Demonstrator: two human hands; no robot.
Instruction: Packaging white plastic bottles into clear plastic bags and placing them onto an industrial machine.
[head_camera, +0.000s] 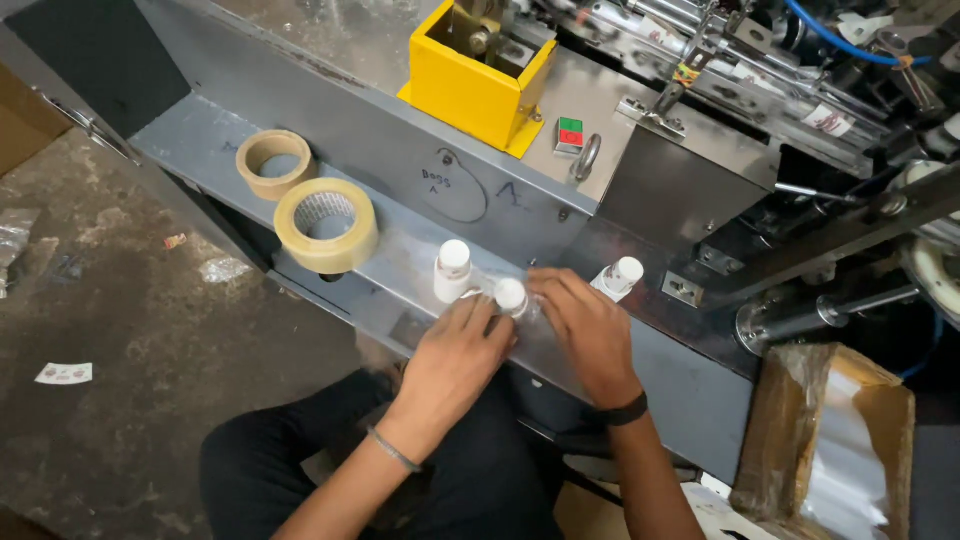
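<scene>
A seated person leans over a grey metal shelf (400, 290) on a packing machine. The left hand (455, 360) and right hand (585, 330) meet, fingers curled narrowly around a small white-capped bottle (510, 296) wrapped in clear film — what the grip encloses beyond that cannot be told. Likely the wrapping step; next calls for smoothing the film tight. Just beyond stand two more capped bottles (453, 270) and (622, 275). Farther left lie two tape rolls (325, 225); behind, a yellow box (475, 90).
</scene>
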